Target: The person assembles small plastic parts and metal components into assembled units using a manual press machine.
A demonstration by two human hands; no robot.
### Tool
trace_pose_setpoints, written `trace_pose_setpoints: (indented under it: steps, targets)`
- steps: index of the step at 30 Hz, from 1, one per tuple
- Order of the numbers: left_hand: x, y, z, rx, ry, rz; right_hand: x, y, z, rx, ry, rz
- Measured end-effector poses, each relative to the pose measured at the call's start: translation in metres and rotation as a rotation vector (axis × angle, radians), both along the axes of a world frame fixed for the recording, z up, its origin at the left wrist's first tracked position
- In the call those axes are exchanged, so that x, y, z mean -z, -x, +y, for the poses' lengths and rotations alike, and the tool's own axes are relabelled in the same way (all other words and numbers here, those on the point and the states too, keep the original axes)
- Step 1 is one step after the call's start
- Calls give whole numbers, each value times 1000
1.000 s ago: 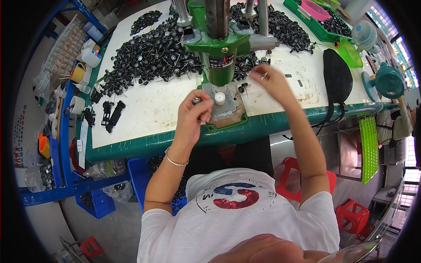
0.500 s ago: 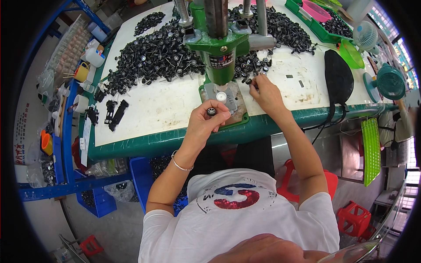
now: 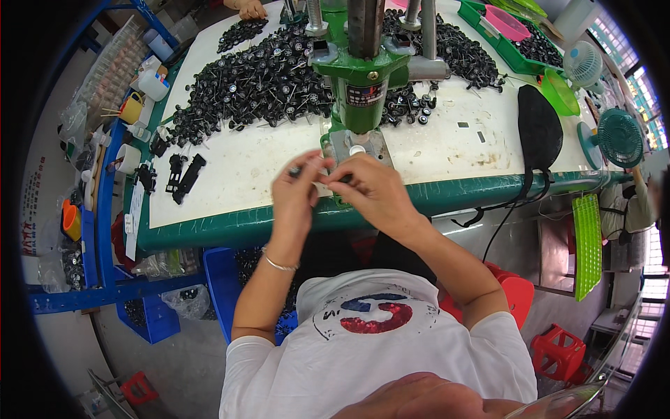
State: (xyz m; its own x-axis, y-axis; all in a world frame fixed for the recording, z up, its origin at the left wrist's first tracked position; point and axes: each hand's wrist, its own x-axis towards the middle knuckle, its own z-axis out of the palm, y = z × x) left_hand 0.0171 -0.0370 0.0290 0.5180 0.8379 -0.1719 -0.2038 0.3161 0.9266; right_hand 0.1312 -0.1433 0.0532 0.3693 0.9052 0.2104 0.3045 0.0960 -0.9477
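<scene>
My left hand (image 3: 299,187) is closed on a small black toy wheel (image 3: 294,171), mostly covered by the fingers. Close beside it, my right hand (image 3: 370,185) pinches another small black wheel (image 3: 345,179); only a dark edge of it shows. The fingertips of both hands nearly meet over the table's front edge. Just behind them stands a green bench press (image 3: 363,101), with a white round seat (image 3: 356,149) on its base plate under the ram. A large pile of black wheels on thin metal axles (image 3: 258,87) spreads behind and left of the press.
Black plastic chassis parts (image 3: 185,181) lie left on the white tabletop (image 3: 241,167). At right are a black cloth bag (image 3: 539,122), a green fan (image 3: 621,136) and a green crate (image 3: 481,21). Another person's hand (image 3: 251,10) is at the far edge. Blue bins (image 3: 227,279) stand below.
My right hand has come left from the wheels beside the press to meet my left hand. My left hand has moved slightly left. Another person's hand has appeared at the far edge.
</scene>
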Motion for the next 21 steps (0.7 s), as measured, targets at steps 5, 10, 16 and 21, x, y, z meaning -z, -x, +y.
trace_pose_setpoints:
  steps: [5,10,16,21]
  targets:
    - [8,15,83,-30,-320,342,7,17,24,-159,-183,-235]
    - [18,19,75,-238,-604,259,5,18,19,-153,-200,-49]
    - [22,14,45,-214,-304,46,7,16,18,-105,-161,42]
    - [24,17,43,-299,-388,19,15,19,17,-126,-202,-10]
